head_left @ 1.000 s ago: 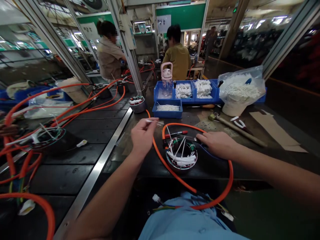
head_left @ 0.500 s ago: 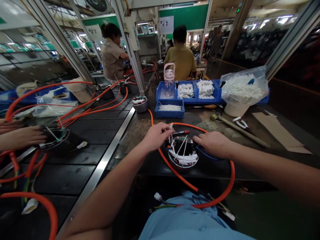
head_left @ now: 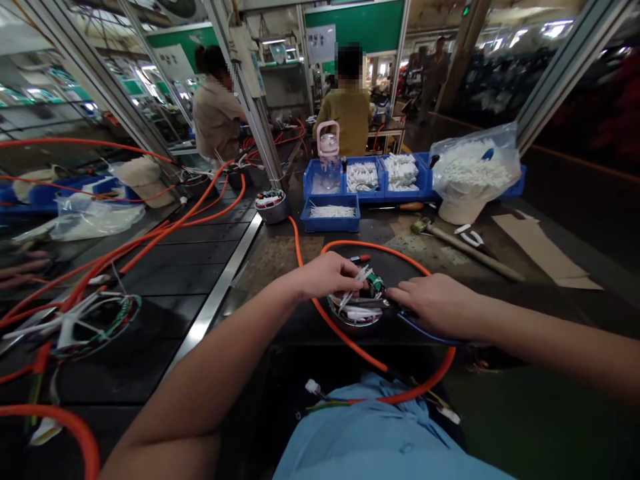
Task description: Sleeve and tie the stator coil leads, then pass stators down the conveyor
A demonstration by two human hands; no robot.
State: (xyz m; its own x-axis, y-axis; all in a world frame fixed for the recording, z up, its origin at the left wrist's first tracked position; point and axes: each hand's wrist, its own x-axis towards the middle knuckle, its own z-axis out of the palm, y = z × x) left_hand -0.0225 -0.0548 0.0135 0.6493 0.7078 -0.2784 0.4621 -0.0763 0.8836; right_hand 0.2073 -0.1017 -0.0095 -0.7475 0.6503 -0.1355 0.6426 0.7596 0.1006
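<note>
A round metal motor part [head_left: 356,319] with white ties and wires round its rim rests on the dark table in front of me. My left hand [head_left: 336,275] is over its upper left side, fingers pinching a white tie [head_left: 364,273]. At its right, my right hand [head_left: 425,300] is closed round a tool with blue handles [head_left: 425,332]; the tool's metal end reaches over the part. An orange cable [head_left: 336,335] loops around the part and down to my lap. A red-capped marker [head_left: 361,258] lies just behind.
Behind are a small blue tray [head_left: 330,225] of white ties, blue bins [head_left: 423,193] and a bag of white pieces [head_left: 475,170]. A hammer [head_left: 470,251] and cardboard [head_left: 545,257] lie right. Left, a conveyor [head_left: 180,287] carries another part; a co-worker's hand [head_left: 25,263] is beyond.
Both hands have moved down a little and the left one right, over the part. The tool's metal end now crosses the part. The co-worker's hands have left the conveyor part.
</note>
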